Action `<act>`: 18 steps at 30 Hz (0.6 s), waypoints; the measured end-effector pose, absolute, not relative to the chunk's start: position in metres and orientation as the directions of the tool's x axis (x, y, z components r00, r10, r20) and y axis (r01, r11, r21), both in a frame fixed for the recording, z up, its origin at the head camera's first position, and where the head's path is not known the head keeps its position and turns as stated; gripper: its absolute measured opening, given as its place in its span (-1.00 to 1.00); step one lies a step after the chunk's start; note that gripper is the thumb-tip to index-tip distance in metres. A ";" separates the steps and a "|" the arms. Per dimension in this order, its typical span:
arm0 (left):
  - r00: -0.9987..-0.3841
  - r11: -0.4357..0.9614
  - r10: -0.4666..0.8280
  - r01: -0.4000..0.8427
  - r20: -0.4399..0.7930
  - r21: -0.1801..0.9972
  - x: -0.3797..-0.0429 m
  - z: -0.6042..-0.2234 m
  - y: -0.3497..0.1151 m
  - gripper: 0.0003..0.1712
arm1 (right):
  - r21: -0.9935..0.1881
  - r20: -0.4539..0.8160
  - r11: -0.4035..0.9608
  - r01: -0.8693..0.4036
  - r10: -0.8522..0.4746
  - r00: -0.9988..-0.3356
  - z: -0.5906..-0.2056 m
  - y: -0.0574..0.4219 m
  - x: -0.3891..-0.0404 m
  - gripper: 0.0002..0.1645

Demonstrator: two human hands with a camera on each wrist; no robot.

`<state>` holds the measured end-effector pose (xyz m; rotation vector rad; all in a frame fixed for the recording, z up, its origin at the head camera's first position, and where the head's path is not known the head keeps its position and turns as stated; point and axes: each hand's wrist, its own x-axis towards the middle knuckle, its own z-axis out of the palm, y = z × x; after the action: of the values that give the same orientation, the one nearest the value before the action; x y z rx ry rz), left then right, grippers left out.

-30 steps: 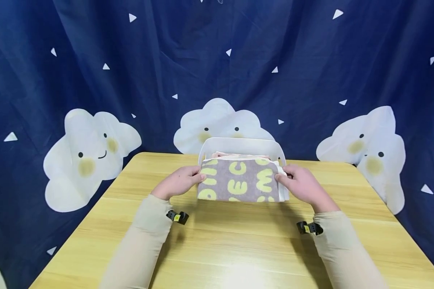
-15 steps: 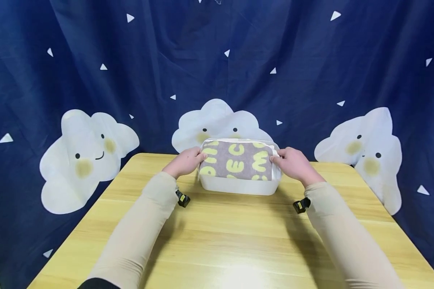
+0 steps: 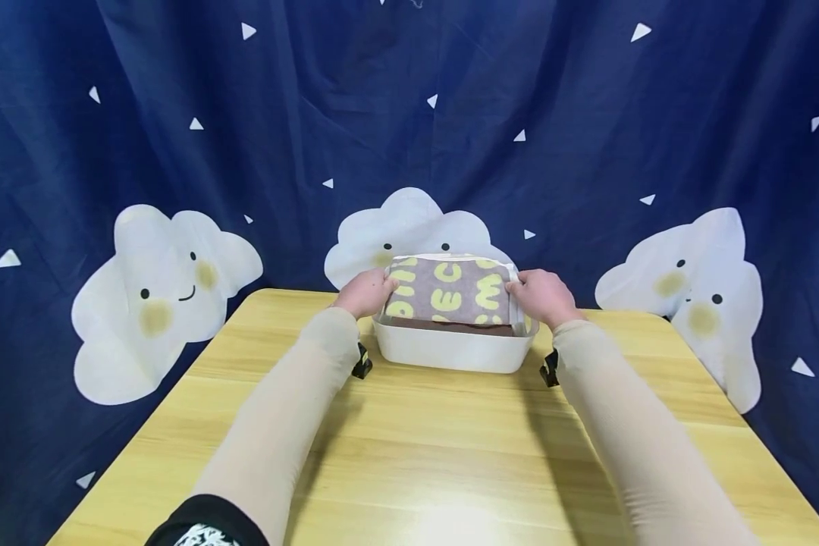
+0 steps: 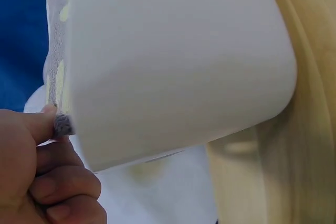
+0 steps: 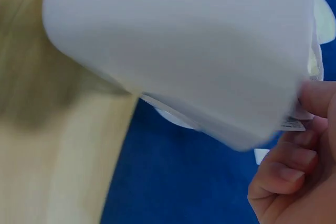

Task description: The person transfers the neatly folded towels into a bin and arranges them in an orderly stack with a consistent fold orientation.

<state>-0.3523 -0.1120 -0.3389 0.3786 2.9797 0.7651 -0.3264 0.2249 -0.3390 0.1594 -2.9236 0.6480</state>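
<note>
A folded purple-grey towel (image 3: 450, 292) with yellow letters is held over the white bin (image 3: 453, 353) in the head view, its far edge raised. My left hand (image 3: 367, 293) pinches the towel's left side; in the left wrist view, the thumb and forefinger of that hand (image 4: 50, 166) grip a grey corner beside the bin's wall (image 4: 178, 66). On the other side my right hand (image 3: 542, 296) pinches the right edge, where a small white label (image 5: 292, 125) sticks out in the right wrist view. Brown cloth (image 3: 444, 327) shows inside the bin, under the towel's front edge.
The bin stands toward the far edge of a light wooden table (image 3: 444, 440). Behind it hangs a dark blue curtain (image 3: 409, 98) with printed clouds (image 3: 164, 303) and small white triangles.
Both hands have carried the towel up and away from in front of the bin to above it. The bin's front wall has come into view, then the brown cloth inside.
</note>
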 end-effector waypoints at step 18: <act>-0.969 0.869 0.243 0.202 -0.035 0.452 -0.361 -0.354 -0.116 -0.61 | -0.414 0.127 0.903 -0.116 -0.069 -0.990 -0.362 0.221 -0.327 -0.48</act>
<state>-0.3611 -0.1162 -0.3538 0.3517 2.9487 0.6982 -0.3267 0.2212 -0.3619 0.1447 -2.9577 0.6540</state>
